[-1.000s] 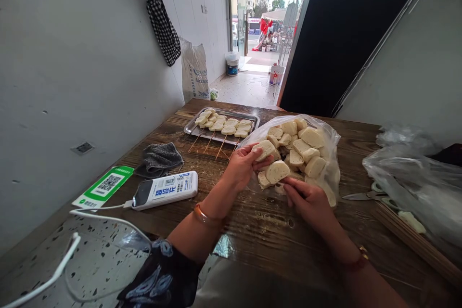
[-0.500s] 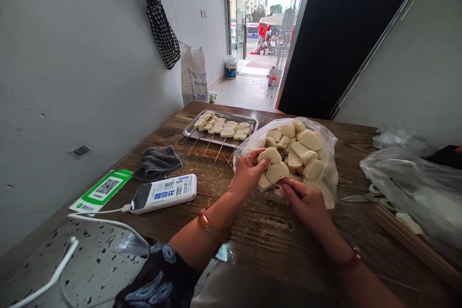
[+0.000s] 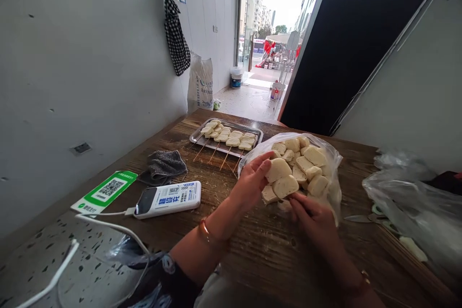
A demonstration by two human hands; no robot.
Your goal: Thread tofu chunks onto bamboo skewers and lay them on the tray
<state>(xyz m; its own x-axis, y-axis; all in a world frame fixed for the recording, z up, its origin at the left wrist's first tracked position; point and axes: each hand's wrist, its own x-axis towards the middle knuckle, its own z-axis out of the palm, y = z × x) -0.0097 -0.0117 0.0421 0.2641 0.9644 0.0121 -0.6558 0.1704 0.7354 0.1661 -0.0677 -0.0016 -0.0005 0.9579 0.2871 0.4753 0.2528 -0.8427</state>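
Observation:
My left hand (image 3: pixel 249 182) is closed on pale steamed bun slices (image 3: pixel 285 186), thumb on the upper one. Two slices lie in line, slanting down toward my right hand (image 3: pixel 314 216). Its fingers pinch at the lower slice's edge, on what looks like a thin skewer, mostly hidden by the fingers and the slices. Just behind both hands sits an open clear plastic bag (image 3: pixel 334 154) heaped with more slices. A metal tray (image 3: pixel 197 140) farther back holds several skewered slices, their sticks (image 3: pixel 226 158) pointing toward me over its near edge.
Left on the wooden table (image 3: pixel 249 269) lie a grey cloth (image 3: pixel 166 163), a white power bank (image 3: pixel 176 197) with a cable and a green QR card (image 3: pixel 110 190). On the right are scissors (image 3: pixel 361 218), a bundle of bamboo sticks (image 3: pixel 407 255) and crumpled plastic bags (image 3: pixel 407 197).
The view has tilted up slightly, so things sit a little lower and to the right. The slices in my left hand are turned more toward me; both hands keep their grip.

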